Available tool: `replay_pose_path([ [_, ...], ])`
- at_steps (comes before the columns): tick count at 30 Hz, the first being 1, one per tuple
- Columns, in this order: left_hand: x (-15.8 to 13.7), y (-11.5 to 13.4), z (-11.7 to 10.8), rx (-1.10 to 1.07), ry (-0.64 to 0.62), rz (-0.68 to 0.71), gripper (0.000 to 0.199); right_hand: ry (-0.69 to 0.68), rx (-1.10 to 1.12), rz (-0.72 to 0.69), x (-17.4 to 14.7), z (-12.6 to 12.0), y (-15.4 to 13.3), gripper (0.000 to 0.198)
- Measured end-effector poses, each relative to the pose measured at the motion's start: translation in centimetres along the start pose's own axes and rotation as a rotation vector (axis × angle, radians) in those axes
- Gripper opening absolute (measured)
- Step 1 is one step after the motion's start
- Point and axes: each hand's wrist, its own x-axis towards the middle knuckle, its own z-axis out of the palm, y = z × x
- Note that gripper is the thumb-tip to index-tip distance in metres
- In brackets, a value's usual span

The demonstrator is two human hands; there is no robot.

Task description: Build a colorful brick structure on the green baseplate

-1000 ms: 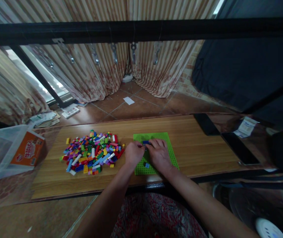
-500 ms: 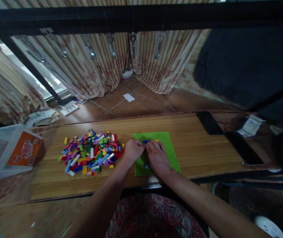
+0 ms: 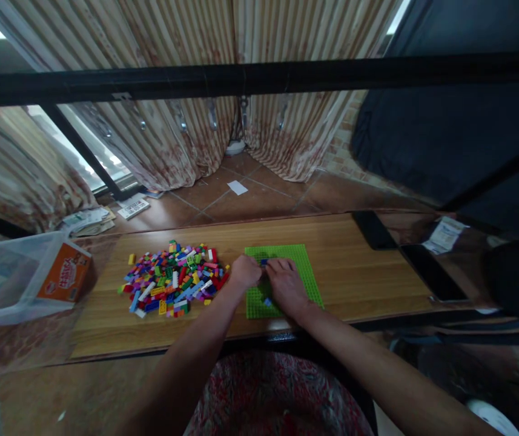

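A green studded baseplate (image 3: 308,280) lies on the wooden board under both my hands. My left hand (image 3: 245,271) is closed over its left part, fingertips pointing right; anything pinched in them is hidden. From the right, my right hand (image 3: 287,286) rests with bent fingers pressed together, its fingertips against a dark blue building brick (image 3: 264,262). The brick shows in the narrow gap between the hands, partly covered. Nearer me, a small light blue piece (image 3: 267,301) sits on the plate beside my right hand.
Left of the plate is a heap of mixed coloured building bricks (image 3: 168,281). A clear plastic box (image 3: 18,284) with an orange label stands at far left. Two dark phones (image 3: 374,230) and a crumpled packet (image 3: 445,235) lie right. A black bar (image 3: 195,82) crosses beyond the board.
The view has tilted up, so the black bar sits lower in it. My hands stay together at the blue brick. A yellow brick edge behind my right fingers no longer shows.
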Motion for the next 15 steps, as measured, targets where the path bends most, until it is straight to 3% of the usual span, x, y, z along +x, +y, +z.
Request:
replay_pose_path([
  [5,-1.4,-0.5,-0.8,-0.013,-0.009,0.12,0.021,0.201,0.176,0.139,-2.5,-0.8,1.5,0.045],
  [8,-2.8,-0.8,-1.3,0.002,0.068,0.219,0.027,0.273,0.253,0.194,-4.9,-1.1,1.0,0.034],
  [12,-4.8,-1.3,-0.7,0.069,0.139,0.39,0.039,0.21,0.284,0.197,-6.8,-1.0,-1.5,0.024],
  [15,-5.8,-1.9,0.2,0.259,0.136,0.593,0.045,0.145,0.251,0.183,-6.7,-0.6,-3.3,0.017],
])
